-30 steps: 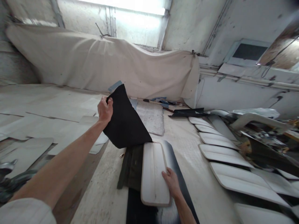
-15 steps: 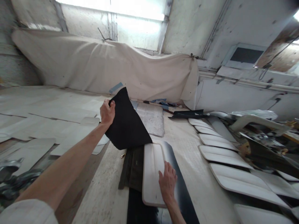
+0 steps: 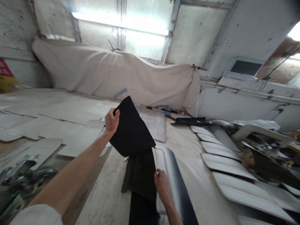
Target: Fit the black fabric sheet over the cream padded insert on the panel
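My left hand [image 3: 112, 120] is closed on the upper left edge of a black sheet [image 3: 132, 129], which hangs tilted above the bench. The sheet's lower right corner reaches the top of a white padded panel [image 3: 161, 159]. Curled over the left edge of that panel are the fingers of my right hand [image 3: 162, 182]. The panel looks tipped, its left edge raised. Under it lies a glossy dark board [image 3: 179, 178] with a pale sheen. Dark cloth-like pieces [image 3: 142, 178] lie left of the panel, partly covered by the black sheet.
Several similar white panels [image 3: 225, 154] overlap in a row at the right. Pale flat sheets [image 3: 58, 122] spread over the left side. Metal clamp-like hardware [image 3: 25, 175] sits at lower left. A grey board [image 3: 153, 125] and black strips [image 3: 188, 121] lie farther back, before a draped cloth [image 3: 112, 75].
My right hand has gone from lying on the panel to gripping its left edge, which has shifted right and tipped up. My left hand still holds the black sheet. The view has tilted up.
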Demonstrator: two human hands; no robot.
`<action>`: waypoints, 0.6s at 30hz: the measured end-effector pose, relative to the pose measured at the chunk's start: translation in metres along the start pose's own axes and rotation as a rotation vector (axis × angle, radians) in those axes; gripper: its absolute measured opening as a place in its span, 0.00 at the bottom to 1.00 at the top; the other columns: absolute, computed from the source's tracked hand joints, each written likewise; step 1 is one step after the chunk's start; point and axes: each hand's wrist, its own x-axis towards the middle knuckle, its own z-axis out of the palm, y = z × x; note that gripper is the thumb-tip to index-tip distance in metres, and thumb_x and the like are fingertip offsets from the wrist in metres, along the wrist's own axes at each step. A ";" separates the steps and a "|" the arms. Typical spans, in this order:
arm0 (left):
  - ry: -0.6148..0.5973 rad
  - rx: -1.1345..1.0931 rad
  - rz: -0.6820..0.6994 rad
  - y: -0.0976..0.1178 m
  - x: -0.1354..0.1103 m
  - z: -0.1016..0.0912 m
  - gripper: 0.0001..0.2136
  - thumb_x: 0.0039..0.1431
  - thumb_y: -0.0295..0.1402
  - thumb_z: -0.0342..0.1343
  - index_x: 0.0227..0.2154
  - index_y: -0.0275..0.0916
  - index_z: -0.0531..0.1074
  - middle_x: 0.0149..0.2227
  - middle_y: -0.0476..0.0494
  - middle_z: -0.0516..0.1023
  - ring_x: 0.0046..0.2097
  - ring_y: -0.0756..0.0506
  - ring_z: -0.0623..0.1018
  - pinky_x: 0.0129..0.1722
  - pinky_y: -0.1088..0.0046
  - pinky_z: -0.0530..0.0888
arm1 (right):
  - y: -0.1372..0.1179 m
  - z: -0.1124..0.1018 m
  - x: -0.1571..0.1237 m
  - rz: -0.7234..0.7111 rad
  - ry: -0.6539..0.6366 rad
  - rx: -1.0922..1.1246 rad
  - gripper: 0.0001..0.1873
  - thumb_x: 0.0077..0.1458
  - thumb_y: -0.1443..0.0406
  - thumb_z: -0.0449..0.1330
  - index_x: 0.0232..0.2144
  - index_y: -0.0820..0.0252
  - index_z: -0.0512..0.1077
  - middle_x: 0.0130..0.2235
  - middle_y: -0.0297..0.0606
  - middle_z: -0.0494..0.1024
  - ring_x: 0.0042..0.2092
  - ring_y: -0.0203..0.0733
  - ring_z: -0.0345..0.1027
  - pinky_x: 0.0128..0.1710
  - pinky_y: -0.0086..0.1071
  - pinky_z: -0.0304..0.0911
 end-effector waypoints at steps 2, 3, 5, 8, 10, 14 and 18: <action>-0.022 -0.056 0.007 0.007 -0.020 -0.015 0.14 0.55 0.42 0.41 0.31 0.40 0.67 0.25 0.49 0.68 0.31 0.47 0.69 0.34 0.71 0.65 | 0.015 -0.011 0.003 0.025 -0.002 0.023 0.16 0.53 0.62 0.40 0.27 0.60 0.67 0.29 0.45 0.72 0.34 0.48 0.66 0.37 0.39 0.59; -0.035 -0.081 0.011 0.011 -0.034 -0.026 0.14 0.55 0.42 0.40 0.31 0.40 0.67 0.26 0.50 0.68 0.31 0.47 0.69 0.33 0.72 0.66 | 0.022 -0.017 0.004 0.033 -0.006 0.040 0.16 0.53 0.61 0.40 0.24 0.58 0.65 0.26 0.43 0.71 0.32 0.47 0.66 0.34 0.38 0.59; -0.083 -0.117 0.011 0.018 -0.070 -0.050 0.14 0.55 0.42 0.41 0.32 0.42 0.68 0.26 0.51 0.68 0.30 0.48 0.69 0.31 0.73 0.66 | 0.035 -0.025 0.005 0.040 -0.025 0.084 0.16 0.51 0.58 0.40 0.19 0.56 0.61 0.22 0.39 0.70 0.28 0.44 0.65 0.29 0.36 0.58; -0.318 -0.151 -0.071 0.020 -0.141 -0.089 0.08 0.53 0.41 0.46 0.30 0.45 0.67 0.25 0.52 0.68 0.30 0.48 0.69 0.31 0.72 0.67 | 0.047 -0.031 0.007 0.030 -0.057 0.126 0.17 0.49 0.56 0.41 0.17 0.56 0.61 0.21 0.38 0.71 0.27 0.43 0.66 0.26 0.33 0.57; -0.618 -0.188 -0.038 0.013 -0.193 -0.106 0.06 0.51 0.36 0.47 0.28 0.45 0.68 0.28 0.51 0.70 0.32 0.47 0.70 0.33 0.72 0.68 | 0.049 -0.030 0.008 0.020 -0.053 0.112 0.17 0.48 0.56 0.42 0.16 0.56 0.61 0.20 0.39 0.70 0.26 0.44 0.65 0.26 0.34 0.55; -1.072 -0.005 0.110 -0.024 -0.284 -0.106 0.11 0.43 0.28 0.47 0.29 0.45 0.72 0.33 0.48 0.74 0.38 0.47 0.72 0.38 0.71 0.67 | 0.043 -0.026 0.010 -0.027 -0.012 0.048 0.16 0.49 0.59 0.43 0.17 0.56 0.62 0.22 0.40 0.72 0.27 0.44 0.64 0.29 0.35 0.55; -1.318 0.163 0.190 -0.072 -0.339 -0.086 0.09 0.47 0.39 0.50 0.32 0.57 0.73 0.34 0.51 0.76 0.38 0.45 0.73 0.38 0.66 0.67 | 0.033 -0.023 0.007 -0.084 0.000 0.001 0.16 0.51 0.62 0.43 0.19 0.56 0.65 0.23 0.40 0.73 0.28 0.43 0.65 0.31 0.34 0.56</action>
